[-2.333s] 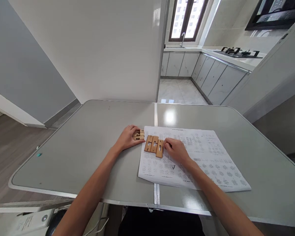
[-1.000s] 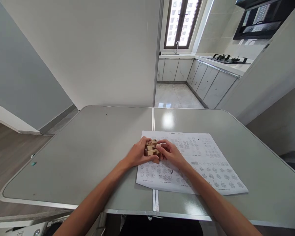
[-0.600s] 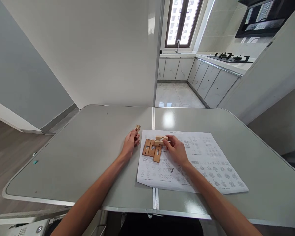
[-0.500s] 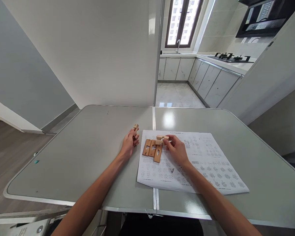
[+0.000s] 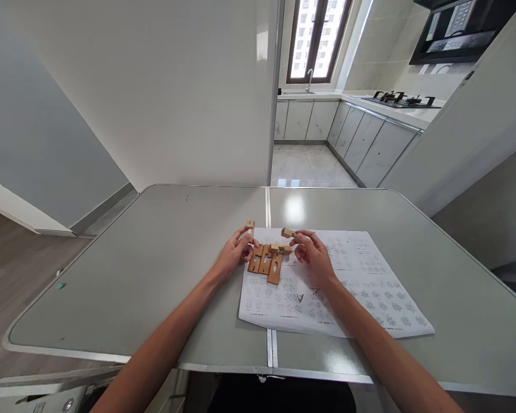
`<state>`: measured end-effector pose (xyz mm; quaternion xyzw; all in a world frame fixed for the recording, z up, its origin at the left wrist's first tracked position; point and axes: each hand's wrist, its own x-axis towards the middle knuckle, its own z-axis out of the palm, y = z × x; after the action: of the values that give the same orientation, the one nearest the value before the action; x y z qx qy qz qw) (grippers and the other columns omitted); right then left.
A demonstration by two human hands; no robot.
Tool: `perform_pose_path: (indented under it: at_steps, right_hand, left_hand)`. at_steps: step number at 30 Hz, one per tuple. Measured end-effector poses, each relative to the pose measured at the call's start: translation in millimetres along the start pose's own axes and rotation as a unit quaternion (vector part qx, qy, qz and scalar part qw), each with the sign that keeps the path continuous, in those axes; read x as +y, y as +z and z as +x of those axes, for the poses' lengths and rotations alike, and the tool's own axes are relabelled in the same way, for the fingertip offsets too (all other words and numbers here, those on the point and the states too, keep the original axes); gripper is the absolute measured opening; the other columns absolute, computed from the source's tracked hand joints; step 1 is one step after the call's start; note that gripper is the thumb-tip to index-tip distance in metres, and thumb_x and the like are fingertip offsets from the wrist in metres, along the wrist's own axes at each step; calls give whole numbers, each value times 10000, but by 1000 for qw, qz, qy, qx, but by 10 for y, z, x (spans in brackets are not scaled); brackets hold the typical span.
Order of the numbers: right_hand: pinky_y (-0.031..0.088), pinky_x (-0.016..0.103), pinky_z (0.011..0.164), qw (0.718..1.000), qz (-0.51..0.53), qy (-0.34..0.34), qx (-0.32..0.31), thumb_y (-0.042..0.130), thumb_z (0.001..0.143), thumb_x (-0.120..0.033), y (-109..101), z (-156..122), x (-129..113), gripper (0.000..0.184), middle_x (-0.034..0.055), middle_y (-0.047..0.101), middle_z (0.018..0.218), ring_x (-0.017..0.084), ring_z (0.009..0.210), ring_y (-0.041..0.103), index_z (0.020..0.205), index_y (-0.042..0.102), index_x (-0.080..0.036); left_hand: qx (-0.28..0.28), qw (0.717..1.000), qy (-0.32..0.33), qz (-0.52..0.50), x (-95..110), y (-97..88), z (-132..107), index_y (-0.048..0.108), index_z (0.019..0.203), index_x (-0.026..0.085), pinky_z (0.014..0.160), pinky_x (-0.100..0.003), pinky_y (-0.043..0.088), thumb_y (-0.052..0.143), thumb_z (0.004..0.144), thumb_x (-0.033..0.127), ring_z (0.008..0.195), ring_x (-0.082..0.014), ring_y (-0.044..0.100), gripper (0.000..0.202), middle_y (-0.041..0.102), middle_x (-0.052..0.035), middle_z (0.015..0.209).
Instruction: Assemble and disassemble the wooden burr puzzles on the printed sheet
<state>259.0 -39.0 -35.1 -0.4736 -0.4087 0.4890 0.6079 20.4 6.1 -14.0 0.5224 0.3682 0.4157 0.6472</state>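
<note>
My left hand (image 5: 237, 250) is closed on a small notched wooden block (image 5: 251, 225), held upright just off the sheet's upper left edge. Between the fingertips of my right hand (image 5: 313, 256) is another light wooden block (image 5: 288, 233), raised above the paper. Below it, a notched wooden block (image 5: 281, 248) lies across the top ends of flat brown wooden pieces with slots (image 5: 265, 261). These flat pieces lie side by side on the printed sheet (image 5: 361, 287), the rightmost set slightly lower. My left fingertips are close to the leftmost flat piece; whether they touch it I cannot tell.
The sheet, covered in small line diagrams, spans the seam of a grey-green table (image 5: 133, 275). A small teal bit (image 5: 61, 285) lies near the table's left edge. Beyond the table are a white wall panel and a kitchen with a stove (image 5: 406, 100).
My right hand has lifted a block off the pile, up and slightly right. My left hand with its block has moved right, toward the flat pieces.
</note>
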Motion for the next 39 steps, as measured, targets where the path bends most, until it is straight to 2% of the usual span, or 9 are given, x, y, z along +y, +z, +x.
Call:
perform_pose_path:
  at_steps: [5,8,14,16,18,21,26,33,39]
  right_hand:
    - [333,288,478,996,42,19,-76,680,905,-590,47,-40,-60,409,47,713,968,97,525,441,1131,680,-249]
    - [358,291,497,992,43,28,-113,705,883,-620,72,-73,-54,442,67,727,1042,106,554,476,1109,672,-242]
    - [429,301,580,985,8,24,-169,689,919,-595,55,-112,-46,421,-1,663,779,108,538,430,1136,710,-236]
    - [456,304,598,981,-6,15,-193,686,924,-585,57,-130,-75,392,47,723,1040,105,582,476,1123,738,-252]
    - [490,310,616,974,-12,10,-226,686,925,-575,72,-154,-112,355,67,643,1382,116,665,553,1084,762,-267]
    - [559,341,747,964,-14,3,-265,676,946,-537,102,-191,-154,313,45,552,1532,179,886,661,1117,775,-295]
    - [488,442,1110,971,-17,-8,-240,671,965,-507,122,-204,-133,341,29,610,1489,277,1304,599,1245,748,-329]
    - [496,460,1118,978,1,11,-208,699,935,-553,121,-176,-53,401,50,660,1431,278,1213,676,1244,752,-302]
    - [495,441,1114,984,-1,11,-178,702,934,-545,121,-180,-65,378,52,662,1425,275,1221,662,1204,766,-288]
  left_hand:
    - [-46,993,16,109,2,8,-33,571,1393,222,489,-241,433,689,898,595,477,-78,577,631,755,-63,1052]
    - [-59,988,15,144,-14,51,-64,579,1337,204,476,-245,439,671,911,590,471,-103,595,583,762,-63,986]
    - [-45,950,112,289,-69,93,-116,716,1178,187,561,-242,404,588,986,486,597,-127,545,378,687,-5,778]
    - [-52,932,151,327,-91,79,-120,708,1248,208,640,-253,444,589,983,395,702,-146,590,345,735,-24,921]
    - [-68,919,175,348,-107,65,-126,689,1296,222,714,-267,476,575,965,294,798,-162,627,357,750,-43,1070]
    - [-92,910,179,361,-117,55,-143,669,1313,229,749,-274,491,558,928,205,846,-168,641,402,745,-52,1126]
    - [-69,912,145,376,-117,61,-166,586,1343,248,664,-246,461,534,950,240,706,-132,590,397,712,6,923]
    - [-48,923,154,350,-99,93,-160,540,1294,222,601,-230,414,561,962,335,631,-117,483,352,572,37,789]
    - [-45,926,162,338,-91,95,-152,543,1327,218,611,-231,428,548,997,391,639,-115,491,372,593,23,812]
